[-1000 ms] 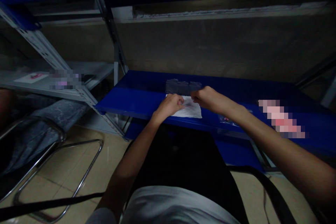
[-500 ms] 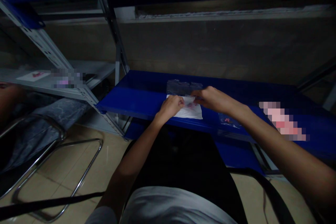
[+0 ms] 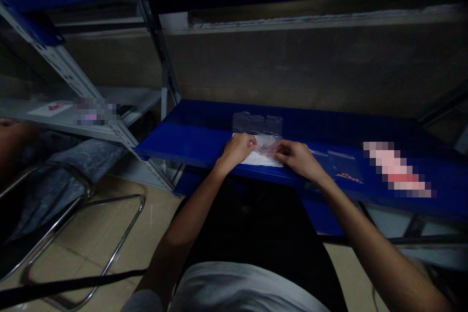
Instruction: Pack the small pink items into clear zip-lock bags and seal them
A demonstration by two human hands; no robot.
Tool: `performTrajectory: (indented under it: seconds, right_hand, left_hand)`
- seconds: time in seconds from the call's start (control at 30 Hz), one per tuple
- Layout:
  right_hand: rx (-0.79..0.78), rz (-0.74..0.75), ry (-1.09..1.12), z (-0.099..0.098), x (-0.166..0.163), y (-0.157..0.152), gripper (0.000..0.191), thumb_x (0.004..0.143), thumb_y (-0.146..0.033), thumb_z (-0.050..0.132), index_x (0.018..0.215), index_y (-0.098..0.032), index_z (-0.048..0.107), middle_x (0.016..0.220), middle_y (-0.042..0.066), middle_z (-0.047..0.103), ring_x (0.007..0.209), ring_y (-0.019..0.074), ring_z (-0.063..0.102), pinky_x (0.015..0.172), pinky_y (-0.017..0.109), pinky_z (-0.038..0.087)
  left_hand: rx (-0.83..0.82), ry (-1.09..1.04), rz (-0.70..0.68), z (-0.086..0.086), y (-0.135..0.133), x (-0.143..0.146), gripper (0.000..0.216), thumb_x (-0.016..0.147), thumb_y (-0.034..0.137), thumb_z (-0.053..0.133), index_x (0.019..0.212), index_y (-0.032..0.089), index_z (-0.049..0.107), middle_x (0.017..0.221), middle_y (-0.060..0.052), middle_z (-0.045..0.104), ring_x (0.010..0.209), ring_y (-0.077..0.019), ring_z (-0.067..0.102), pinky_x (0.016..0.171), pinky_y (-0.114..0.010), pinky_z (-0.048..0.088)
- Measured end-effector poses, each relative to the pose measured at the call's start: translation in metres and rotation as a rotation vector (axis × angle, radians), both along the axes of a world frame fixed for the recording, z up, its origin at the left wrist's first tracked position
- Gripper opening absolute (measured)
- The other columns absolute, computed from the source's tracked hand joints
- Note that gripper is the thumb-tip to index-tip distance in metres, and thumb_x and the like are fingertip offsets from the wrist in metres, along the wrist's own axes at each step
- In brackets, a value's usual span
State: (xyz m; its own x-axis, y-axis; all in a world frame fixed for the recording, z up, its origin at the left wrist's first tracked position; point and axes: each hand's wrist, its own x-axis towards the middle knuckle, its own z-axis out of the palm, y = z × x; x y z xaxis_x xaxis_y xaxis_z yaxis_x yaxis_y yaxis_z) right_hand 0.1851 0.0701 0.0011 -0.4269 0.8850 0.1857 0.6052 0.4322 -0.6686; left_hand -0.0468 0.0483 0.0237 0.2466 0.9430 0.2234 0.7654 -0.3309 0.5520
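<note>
A white sheet of paper (image 3: pixel 252 158) lies near the front edge of the blue shelf, with small pink pieces on it. My left hand (image 3: pixel 237 147) is closed in a pinch over its left side; what its fingertips hold is too small to make out. At the right side, my right hand (image 3: pixel 298 157) pinches the edge of a clear plastic bag (image 3: pixel 268 142) above the paper. Behind the paper are several flat clear zip bags (image 3: pixel 256 123). To the right of my right hand, another zip bag (image 3: pixel 343 165) holds several small pink pieces.
The blue shelf (image 3: pixel 197 126) carries a blurred-out pinkish item (image 3: pixel 397 168) at the right. At left, beyond a metal upright (image 3: pixel 78 80), a grey shelf (image 3: pixel 142 95) bears a white sheet (image 3: pixel 40 109). Another person's hand (image 3: pixel 14 136) and a chrome chair frame (image 3: pixel 124 234) are there.
My right hand has come down and nearer from the back bags to the paper's right side, with a clear bag now between my hands. My left hand has stayed in place.
</note>
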Motion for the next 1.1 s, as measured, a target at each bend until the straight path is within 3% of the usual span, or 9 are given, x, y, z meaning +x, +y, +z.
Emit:
performTrajectory:
  seconds: [0.4,0.63,0.73,0.83,0.93,1.0,1.1]
  right_hand:
    - [0.053,-0.085,0.076,-0.008,-0.005,0.0,0.022,0.088,-0.039,0.061,0.091,-0.019,0.072,0.071,0.004,0.073,0.063,0.0206,0.065,0.061,0.03,0.043]
    - [0.062,-0.11,0.127,-0.01,-0.007,-0.001,0.023,0.086,-0.041,0.064,0.085,-0.019,0.072,0.07,0.004,0.071,0.062,0.0201,0.063,0.06,0.031,0.044]
    - [0.015,-0.137,0.28,-0.009,-0.008,-0.001,0.022,0.083,-0.042,0.068,0.085,-0.02,0.071,0.074,0.006,0.073,0.065,0.0213,0.066,0.062,0.032,0.047]
    - [-0.079,-0.18,0.542,-0.007,-0.015,-0.002,0.025,0.078,-0.043,0.074,0.086,-0.02,0.069,0.076,0.006,0.073,0.066,0.0217,0.069,0.062,0.032,0.05]
    - [-0.153,-0.225,0.758,-0.006,-0.028,-0.008,0.029,0.073,-0.042,0.08,0.087,-0.02,0.068,0.074,0.005,0.073,0.068,0.0213,0.07,0.062,0.031,0.052]
    - [-0.201,-0.233,0.834,-0.005,-0.037,-0.013,0.034,0.07,-0.042,0.083,0.091,-0.021,0.067,0.074,0.003,0.073,0.069,0.0212,0.07,0.061,0.03,0.052]
    - [-0.244,-0.225,0.839,-0.001,-0.042,-0.016,0.044,0.067,-0.044,0.085,0.1,-0.022,0.065,0.078,0.003,0.074,0.073,0.0216,0.071,0.058,0.028,0.052]
  left_hand:
    - [0.0,-0.015,0.049,0.006,-0.004,0.002,0.028,0.09,0.024,0.068,0.116,0.015,0.073,0.1,-0.01,0.077,0.09,-0.0219,0.071,0.085,-0.031,0.053]
    - [0.023,-0.012,0.044,-0.001,0.0,-0.001,0.026,0.09,0.022,0.068,0.115,0.015,0.074,0.103,-0.011,0.076,0.093,-0.0217,0.07,0.089,-0.031,0.053]
    - [0.049,-0.062,0.03,-0.007,0.004,-0.001,0.023,0.089,0.025,0.07,0.108,0.014,0.076,0.101,-0.011,0.075,0.093,-0.0217,0.069,0.091,-0.033,0.052]
    - [0.009,-0.28,0.059,-0.015,0.011,0.005,0.028,0.084,0.029,0.077,0.106,0.012,0.076,0.102,-0.012,0.075,0.093,-0.021,0.069,0.089,-0.032,0.053]
    - [-0.206,-0.695,0.067,-0.021,0.015,0.019,0.035,0.084,0.031,0.077,0.112,0.011,0.072,0.098,-0.012,0.076,0.081,-0.0165,0.07,0.074,-0.027,0.054]
    - [-0.313,-0.916,0.033,-0.022,0.015,0.028,0.028,0.087,0.028,0.074,0.107,0.011,0.07,0.094,-0.01,0.076,0.074,-0.0134,0.069,0.067,-0.023,0.052]
    - [-0.308,-1.03,0.017,-0.02,0.014,0.031,0.01,0.089,0.021,0.068,0.093,0.011,0.066,0.086,-0.007,0.073,0.071,-0.0111,0.068,0.064,-0.019,0.05]
